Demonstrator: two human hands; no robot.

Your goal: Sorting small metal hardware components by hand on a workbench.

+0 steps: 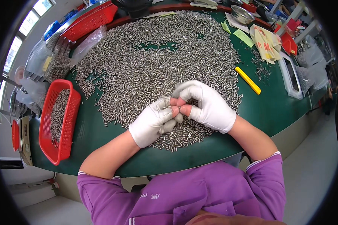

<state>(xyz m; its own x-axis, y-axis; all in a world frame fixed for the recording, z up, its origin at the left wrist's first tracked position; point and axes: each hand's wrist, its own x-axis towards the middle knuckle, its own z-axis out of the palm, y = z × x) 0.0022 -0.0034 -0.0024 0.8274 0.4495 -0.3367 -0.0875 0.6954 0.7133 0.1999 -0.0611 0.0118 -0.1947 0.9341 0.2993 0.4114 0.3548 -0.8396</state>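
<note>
A broad heap of small metal pin-like parts (139, 78) covers much of the green table. Over its near part, my left hand (150, 122) and my right hand (209, 107) meet, both in white gloves with bare fingertips. Thumbs and forefingers are pinched together, tip against tip. Whatever they hold between them is too small and too covered to make out, though it may be one of the metal parts. More loose parts lie just below the hands, toward the table's near edge.
A red perforated basket (74, 123) with similar parts stands at the left. Plastic bags (60, 62) of parts and another red basket (95, 20) sit farther back. On the right lie a yellow bar-shaped tool (248, 80), a yellow printed bag (265, 43) and a white tray (289, 77).
</note>
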